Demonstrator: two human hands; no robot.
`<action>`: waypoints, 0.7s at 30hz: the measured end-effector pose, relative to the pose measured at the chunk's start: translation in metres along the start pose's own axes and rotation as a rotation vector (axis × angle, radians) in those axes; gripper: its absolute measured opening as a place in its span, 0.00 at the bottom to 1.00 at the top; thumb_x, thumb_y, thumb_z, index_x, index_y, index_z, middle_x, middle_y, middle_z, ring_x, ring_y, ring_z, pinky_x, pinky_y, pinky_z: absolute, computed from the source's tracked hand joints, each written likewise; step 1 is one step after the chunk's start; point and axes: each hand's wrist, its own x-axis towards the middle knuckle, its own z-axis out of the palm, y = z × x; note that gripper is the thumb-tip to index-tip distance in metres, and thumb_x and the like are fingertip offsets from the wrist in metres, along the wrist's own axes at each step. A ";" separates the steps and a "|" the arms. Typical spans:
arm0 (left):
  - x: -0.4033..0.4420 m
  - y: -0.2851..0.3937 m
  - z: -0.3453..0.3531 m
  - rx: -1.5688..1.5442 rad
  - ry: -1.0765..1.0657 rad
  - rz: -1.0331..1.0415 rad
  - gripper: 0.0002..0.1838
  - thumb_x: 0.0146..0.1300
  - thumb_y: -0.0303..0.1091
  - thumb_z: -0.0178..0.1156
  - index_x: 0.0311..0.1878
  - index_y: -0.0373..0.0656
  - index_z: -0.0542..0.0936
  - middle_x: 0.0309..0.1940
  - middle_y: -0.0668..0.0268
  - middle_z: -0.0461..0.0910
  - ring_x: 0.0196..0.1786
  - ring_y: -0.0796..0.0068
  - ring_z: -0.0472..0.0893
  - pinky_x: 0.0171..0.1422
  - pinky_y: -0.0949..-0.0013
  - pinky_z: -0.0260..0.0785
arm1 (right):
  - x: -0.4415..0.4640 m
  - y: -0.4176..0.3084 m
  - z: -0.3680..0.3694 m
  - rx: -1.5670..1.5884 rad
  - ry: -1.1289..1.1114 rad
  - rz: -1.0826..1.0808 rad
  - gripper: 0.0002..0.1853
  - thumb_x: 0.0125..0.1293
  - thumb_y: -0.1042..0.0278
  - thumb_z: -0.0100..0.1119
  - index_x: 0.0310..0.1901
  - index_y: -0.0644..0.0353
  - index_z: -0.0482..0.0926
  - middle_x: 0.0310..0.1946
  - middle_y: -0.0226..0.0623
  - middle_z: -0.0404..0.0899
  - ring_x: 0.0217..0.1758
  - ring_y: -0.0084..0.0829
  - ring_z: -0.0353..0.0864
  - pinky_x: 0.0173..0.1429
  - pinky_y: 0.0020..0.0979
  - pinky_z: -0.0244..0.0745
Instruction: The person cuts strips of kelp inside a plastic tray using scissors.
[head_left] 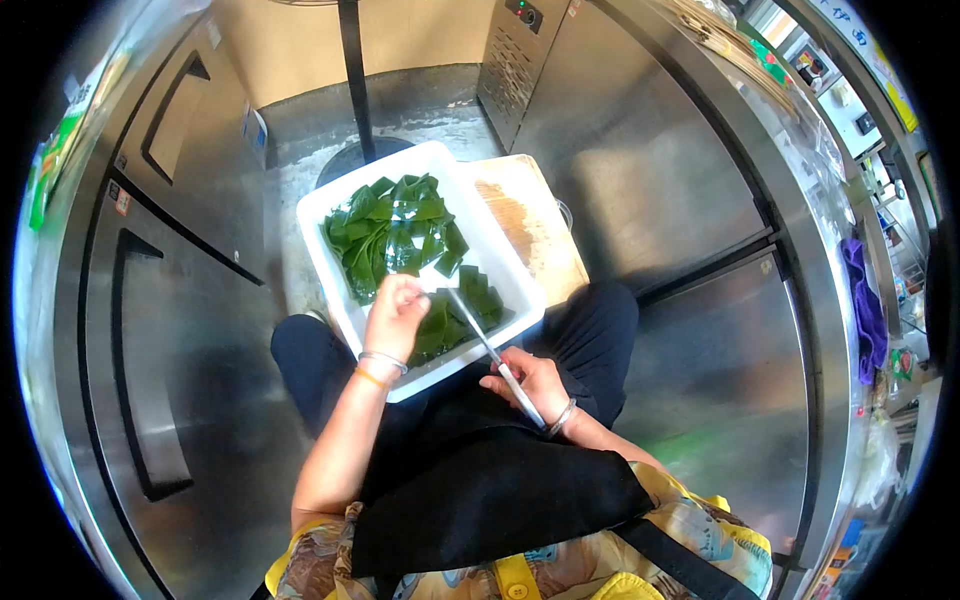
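A white plastic tub [325, 262] rests in front of my knees, holding dark green leafy pieces [375, 225] in liquid. Over the tub's near part is my left hand [399, 306], its fingers closed in a pinch; what they hold, if anything, is too small to tell. My right hand [530, 384] is wrapped round the pale handle of a long, thin metal tool [475, 325]. The tool points up and left, its far end above the leafy pieces near my left fingertips. More green pieces [482, 292] lie below that end.
A wooden board [540, 235] lies just right of the tub. Steel cabinets with doors stand close on the left [215, 370] and right [640, 150]. A black pole [355, 80] on a round base rises behind the tub. A purple cloth [862, 310] hangs at far right.
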 end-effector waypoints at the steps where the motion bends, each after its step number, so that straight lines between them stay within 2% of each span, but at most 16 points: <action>1: 0.001 0.011 0.002 -0.308 0.077 -0.184 0.12 0.62 0.25 0.55 0.49 0.44 0.74 0.36 0.68 0.74 0.37 0.83 0.73 0.40 0.74 0.67 | -0.002 -0.001 0.001 0.162 0.019 0.065 0.15 0.55 0.62 0.70 0.36 0.61 0.76 0.18 0.34 0.74 0.21 0.21 0.74 0.28 0.26 0.70; 2: 0.001 0.015 0.002 -0.252 0.092 -0.227 0.15 0.65 0.24 0.49 0.54 0.45 0.74 0.45 0.65 0.75 0.46 0.79 0.74 0.46 0.68 0.71 | -0.001 -0.004 -0.002 0.165 -0.011 0.117 0.14 0.58 0.63 0.68 0.39 0.61 0.75 0.20 0.30 0.74 0.23 0.16 0.71 0.28 0.23 0.69; 3: 0.005 0.013 -0.005 -0.246 0.093 -0.225 0.15 0.65 0.24 0.49 0.54 0.45 0.74 0.45 0.65 0.75 0.46 0.79 0.74 0.46 0.68 0.71 | -0.001 -0.003 -0.002 0.171 -0.010 0.114 0.14 0.58 0.63 0.68 0.39 0.61 0.75 0.20 0.30 0.74 0.23 0.16 0.71 0.28 0.23 0.69; 5: 0.020 0.007 -0.023 -0.953 0.030 -0.332 0.16 0.65 0.19 0.47 0.54 0.40 0.74 0.49 0.60 0.76 0.52 0.65 0.77 0.63 0.59 0.70 | -0.002 -0.003 -0.001 0.319 -0.048 0.168 0.15 0.59 0.62 0.67 0.41 0.61 0.74 0.22 0.31 0.75 0.23 0.17 0.71 0.29 0.22 0.70; 6: 0.021 0.023 -0.014 -1.031 0.304 -0.429 0.19 0.65 0.19 0.45 0.57 0.43 0.74 0.55 0.57 0.74 0.56 0.60 0.75 0.66 0.57 0.67 | -0.003 0.004 0.001 0.360 -0.096 0.148 0.17 0.61 0.60 0.65 0.43 0.61 0.73 0.26 0.32 0.76 0.26 0.18 0.72 0.33 0.22 0.71; 10: 0.016 0.031 0.004 -1.199 0.441 -0.335 0.23 0.65 0.18 0.42 0.62 0.46 0.72 0.60 0.55 0.71 0.62 0.57 0.70 0.69 0.54 0.63 | -0.009 0.008 0.003 0.261 -0.188 0.058 0.17 0.62 0.56 0.63 0.43 0.60 0.73 0.28 0.34 0.76 0.32 0.21 0.73 0.39 0.25 0.71; 14: 0.008 0.027 0.027 -1.312 0.340 -0.281 0.24 0.61 0.14 0.41 0.58 0.42 0.74 0.59 0.54 0.71 0.63 0.55 0.69 0.69 0.53 0.62 | -0.006 0.001 0.005 0.216 -0.257 0.053 0.19 0.62 0.53 0.63 0.42 0.61 0.73 0.27 0.34 0.74 0.30 0.22 0.71 0.37 0.26 0.70; 17: -0.001 0.022 0.041 -1.161 0.407 -0.275 0.18 0.60 0.16 0.42 0.53 0.36 0.72 0.54 0.55 0.73 0.59 0.56 0.72 0.67 0.53 0.64 | -0.003 -0.001 0.009 0.303 -0.174 0.048 0.19 0.62 0.53 0.63 0.42 0.61 0.73 0.26 0.33 0.74 0.30 0.22 0.70 0.37 0.26 0.70; 18: -0.006 0.017 0.041 -1.138 0.321 -0.242 0.15 0.59 0.17 0.43 0.48 0.36 0.73 0.50 0.56 0.76 0.55 0.58 0.75 0.64 0.55 0.67 | -0.001 -0.003 0.010 0.334 -0.148 0.054 0.19 0.62 0.53 0.63 0.43 0.61 0.73 0.25 0.32 0.75 0.28 0.21 0.71 0.35 0.25 0.70; 19: -0.011 0.014 0.043 -1.134 0.360 -0.238 0.15 0.58 0.17 0.44 0.47 0.34 0.73 0.46 0.56 0.77 0.53 0.60 0.76 0.63 0.57 0.68 | -0.001 -0.005 0.010 0.339 -0.143 0.054 0.19 0.62 0.53 0.63 0.43 0.61 0.73 0.25 0.32 0.75 0.28 0.21 0.71 0.35 0.25 0.70; 21: -0.018 0.011 0.042 -1.118 0.257 -0.216 0.14 0.58 0.18 0.47 0.47 0.34 0.72 0.44 0.56 0.77 0.50 0.60 0.77 0.61 0.59 0.70 | -0.001 -0.012 0.006 0.381 -0.122 0.093 0.19 0.62 0.54 0.63 0.43 0.62 0.73 0.23 0.32 0.75 0.25 0.21 0.73 0.33 0.25 0.71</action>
